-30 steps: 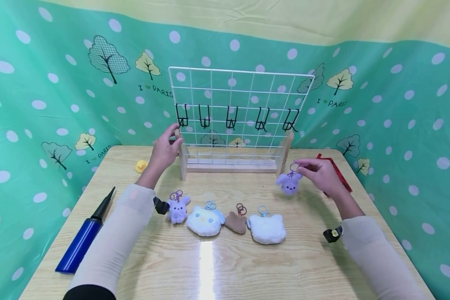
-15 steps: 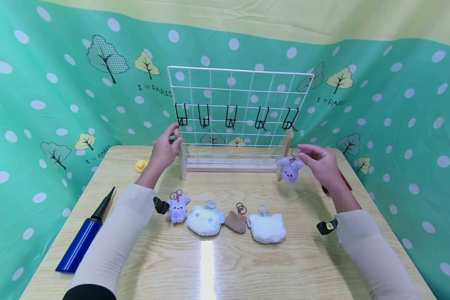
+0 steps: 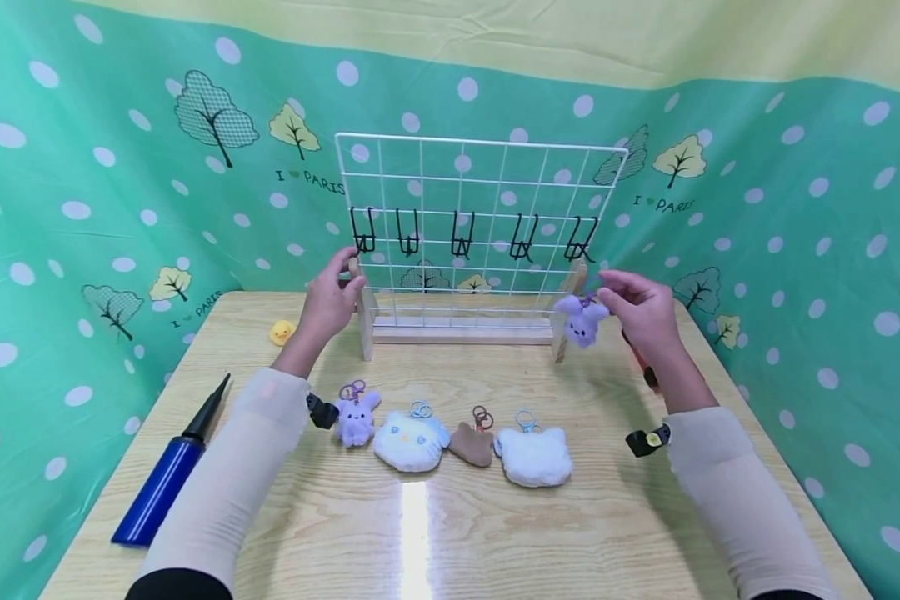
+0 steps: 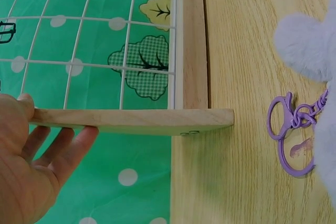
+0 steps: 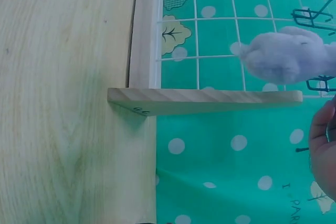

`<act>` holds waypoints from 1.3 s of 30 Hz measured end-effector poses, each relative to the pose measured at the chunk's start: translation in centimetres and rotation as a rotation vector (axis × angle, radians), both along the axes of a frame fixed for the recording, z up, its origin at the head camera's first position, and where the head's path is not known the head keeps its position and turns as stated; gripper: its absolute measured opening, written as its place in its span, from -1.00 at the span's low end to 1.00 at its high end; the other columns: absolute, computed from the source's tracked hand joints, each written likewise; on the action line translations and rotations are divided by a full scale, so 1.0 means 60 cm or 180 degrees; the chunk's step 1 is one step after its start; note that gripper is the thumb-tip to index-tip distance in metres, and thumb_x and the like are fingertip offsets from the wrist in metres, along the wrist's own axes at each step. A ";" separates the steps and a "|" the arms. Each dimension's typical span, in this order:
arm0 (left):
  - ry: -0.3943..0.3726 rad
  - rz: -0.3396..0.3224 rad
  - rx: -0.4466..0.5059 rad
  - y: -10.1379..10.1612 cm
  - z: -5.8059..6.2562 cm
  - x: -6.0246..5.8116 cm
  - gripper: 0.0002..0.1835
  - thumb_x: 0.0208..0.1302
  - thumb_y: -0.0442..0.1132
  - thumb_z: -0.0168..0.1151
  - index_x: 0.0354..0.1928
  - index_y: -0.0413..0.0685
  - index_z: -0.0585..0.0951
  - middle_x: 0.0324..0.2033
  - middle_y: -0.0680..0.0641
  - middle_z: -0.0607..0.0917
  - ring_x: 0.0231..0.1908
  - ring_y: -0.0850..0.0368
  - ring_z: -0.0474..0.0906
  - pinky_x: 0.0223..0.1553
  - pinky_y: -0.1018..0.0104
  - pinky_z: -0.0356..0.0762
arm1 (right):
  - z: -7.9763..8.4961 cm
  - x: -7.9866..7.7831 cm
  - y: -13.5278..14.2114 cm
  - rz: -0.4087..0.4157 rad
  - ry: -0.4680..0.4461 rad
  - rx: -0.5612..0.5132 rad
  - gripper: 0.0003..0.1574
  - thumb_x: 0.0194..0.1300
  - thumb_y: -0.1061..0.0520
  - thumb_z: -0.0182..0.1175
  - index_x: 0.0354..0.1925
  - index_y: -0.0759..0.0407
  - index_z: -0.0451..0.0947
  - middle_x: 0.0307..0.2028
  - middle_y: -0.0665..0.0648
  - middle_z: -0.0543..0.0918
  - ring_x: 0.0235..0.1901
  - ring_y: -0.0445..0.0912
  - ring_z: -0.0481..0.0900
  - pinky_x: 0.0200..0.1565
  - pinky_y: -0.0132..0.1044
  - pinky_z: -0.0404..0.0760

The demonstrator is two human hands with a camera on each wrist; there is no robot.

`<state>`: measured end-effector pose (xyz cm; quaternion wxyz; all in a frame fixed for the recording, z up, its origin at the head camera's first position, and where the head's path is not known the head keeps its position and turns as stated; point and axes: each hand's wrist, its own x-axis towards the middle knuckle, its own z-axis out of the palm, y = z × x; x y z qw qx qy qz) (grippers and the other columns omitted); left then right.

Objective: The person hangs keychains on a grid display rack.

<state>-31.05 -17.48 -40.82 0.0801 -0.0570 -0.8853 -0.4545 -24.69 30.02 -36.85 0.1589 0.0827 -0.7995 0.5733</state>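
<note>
left fingers (image 4: 74,154) grip the rack (image 3: 461,335), right fingers (image 3: 621,281) a purple plush (image 3: 581,327).

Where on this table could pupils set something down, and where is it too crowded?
Bare table lies between the sleeves, nearer the person than the plush row, and between that row and the rack. Crowded: the row itself, packed side by side.

The held plush (image 3: 582,325) is lilac; the grid (image 3: 499,181) by the counter's (image 3: 540,542) back edge is white, its hooks (image 3: 461,246) black. Pale wood grain covers the counter; the backdrop (image 3: 142,167) is white-dotted green, pale yellow on top.
</note>
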 end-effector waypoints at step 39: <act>-0.0062 0.0029 0.0057 0.001 0.002 0.001 -0.37 0.59 -0.11 0.03 0.58 0.40 0.12 0.45 -0.22 0.39 0.28 -0.25 0.52 0.00 -0.04 0.78 | 0.027 -0.037 -0.008 -0.0210 -0.0180 -0.0025 -0.60 0.44 0.08 0.27 0.19 0.13 0.63 -0.28 -0.18 0.63 -0.34 -0.21 0.52 -0.31 -0.56 0.64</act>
